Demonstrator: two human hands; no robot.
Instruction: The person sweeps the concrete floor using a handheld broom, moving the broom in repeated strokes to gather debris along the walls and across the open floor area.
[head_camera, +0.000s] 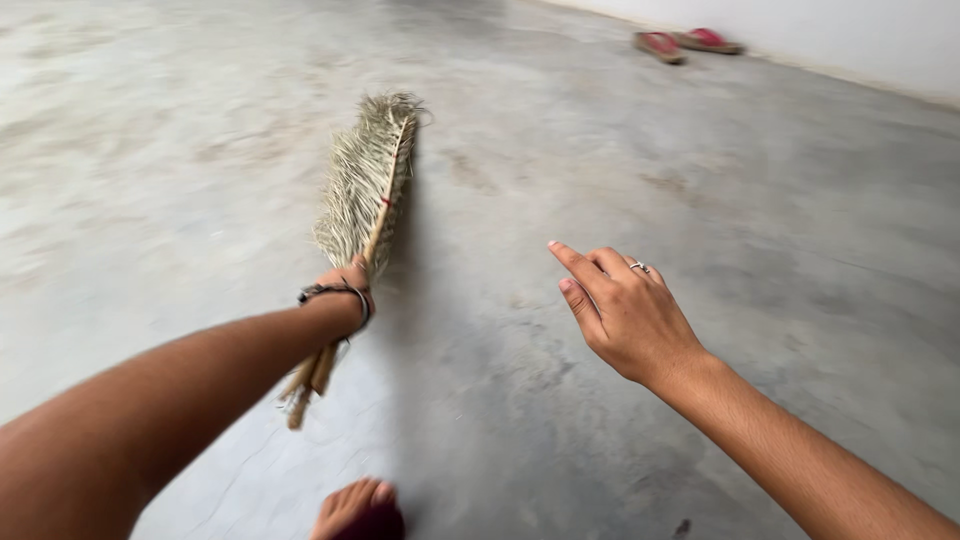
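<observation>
My left hand (345, 285) grips the stalk handle of a dry grass broom (362, 180). Its bristle fan points away from me over the grey concrete floor (620, 150), and the handle end sticks out below my wrist. A dark bracelet circles that wrist. My right hand (620, 310) hovers in the air to the right with nothing in it. Its fingers are loosely curled, the index finger points left, and one finger wears a ring.
My bare foot (355, 510) shows at the bottom edge. A pair of red slippers (685, 43) lies at the far right by a white wall (850, 35). The floor is stained and dusty.
</observation>
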